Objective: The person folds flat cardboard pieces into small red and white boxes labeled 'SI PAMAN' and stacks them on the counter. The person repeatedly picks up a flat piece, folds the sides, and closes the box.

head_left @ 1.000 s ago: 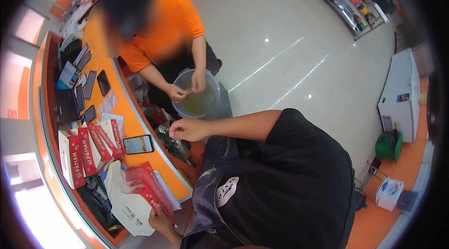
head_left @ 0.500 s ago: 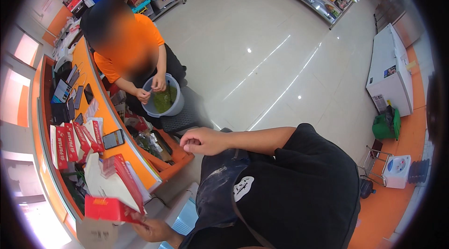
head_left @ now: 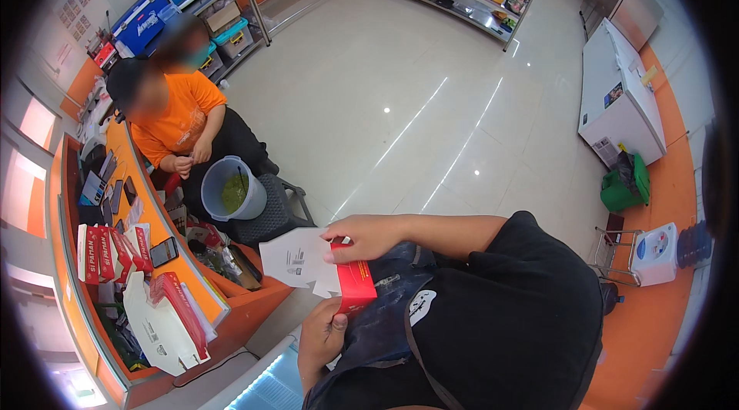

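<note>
A partly folded red and white carton (head_left: 356, 281) is held in front of my dark apron, its white flaps spread toward the left. My right hand (head_left: 363, 236) grips its upper edge, thumb on the flap. Below, my left hand (head_left: 322, 331) is closed on its lower edge, thumb up. To the left, another flat red and white carton (head_left: 165, 325) leans at the end of the orange counter (head_left: 202, 284). Several red and white cartons (head_left: 108, 252) stand in a row behind it.
A co-worker in an orange shirt (head_left: 181, 113) sits beside a bucket (head_left: 254, 198) of green bits on a dark stool (head_left: 286, 214). A phone (head_left: 164, 252) lies on the counter. A white freezer (head_left: 623, 94) and a green bin (head_left: 622, 187) stand at right.
My left hand has brought the carton from beside the counter to my apron. My right hand, earlier without it, now grips it too. The view has shifted, and the co-worker sits farther back.
</note>
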The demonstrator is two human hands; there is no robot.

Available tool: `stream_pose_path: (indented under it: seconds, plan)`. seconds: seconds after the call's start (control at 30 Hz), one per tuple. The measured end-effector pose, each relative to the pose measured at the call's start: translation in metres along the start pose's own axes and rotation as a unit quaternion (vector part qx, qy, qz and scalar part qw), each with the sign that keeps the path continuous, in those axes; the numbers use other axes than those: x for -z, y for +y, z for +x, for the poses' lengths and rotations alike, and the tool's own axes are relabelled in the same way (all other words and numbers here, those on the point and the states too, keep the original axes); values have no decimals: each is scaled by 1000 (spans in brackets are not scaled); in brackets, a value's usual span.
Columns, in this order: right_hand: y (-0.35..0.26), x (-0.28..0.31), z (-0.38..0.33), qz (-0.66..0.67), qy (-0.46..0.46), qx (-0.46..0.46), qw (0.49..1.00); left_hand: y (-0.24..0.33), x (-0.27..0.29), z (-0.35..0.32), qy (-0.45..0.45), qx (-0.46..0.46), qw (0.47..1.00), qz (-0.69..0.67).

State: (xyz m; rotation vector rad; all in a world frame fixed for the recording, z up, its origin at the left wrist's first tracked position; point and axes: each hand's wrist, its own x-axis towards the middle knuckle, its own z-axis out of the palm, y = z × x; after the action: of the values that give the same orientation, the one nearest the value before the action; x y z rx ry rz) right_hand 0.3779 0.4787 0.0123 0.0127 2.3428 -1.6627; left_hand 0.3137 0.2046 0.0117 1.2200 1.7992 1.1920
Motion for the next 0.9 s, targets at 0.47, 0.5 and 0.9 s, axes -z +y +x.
stream_pose_path:
  seconds: [0.47,0.5,0.9]
  plan:
    - [102,109,-64,-85,31,155,984,30,-97,153,123,35,990,51]
    - [107,116,-66,-64,21,124,990,35,-104,163,122,44,989,66]
    - [169,185,-10,388,-97,-1,917,47,-75,138,245,135,949,142]
